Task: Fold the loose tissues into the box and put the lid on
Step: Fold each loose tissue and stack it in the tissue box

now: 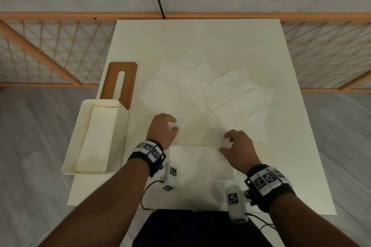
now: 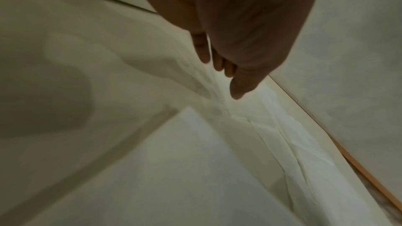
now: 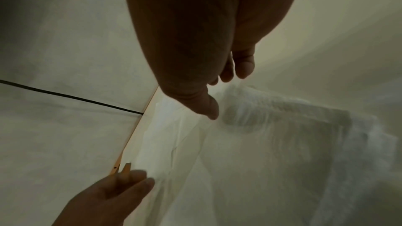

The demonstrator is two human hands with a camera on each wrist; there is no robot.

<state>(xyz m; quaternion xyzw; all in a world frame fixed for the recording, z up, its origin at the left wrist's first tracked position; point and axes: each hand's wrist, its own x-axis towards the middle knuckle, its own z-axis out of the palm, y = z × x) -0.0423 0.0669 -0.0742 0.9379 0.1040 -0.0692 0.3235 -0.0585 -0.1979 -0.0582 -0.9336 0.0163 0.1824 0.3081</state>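
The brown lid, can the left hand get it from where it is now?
Probably yes. The lid lies uncovered behind the open box, but the left hand is pinching a tissue and must let go first.

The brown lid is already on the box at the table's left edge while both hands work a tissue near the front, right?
Not quite. In the head view the brown lid lies on the table behind the box, which is open. Left hand and right hand do work the tissue.

Head view looks steeply down on the table [image 1: 261,50] from 6 o'clock, facing 12. Both wrist views sit close above the tissues [image 2: 272,135], looking along the fingers; all share them.
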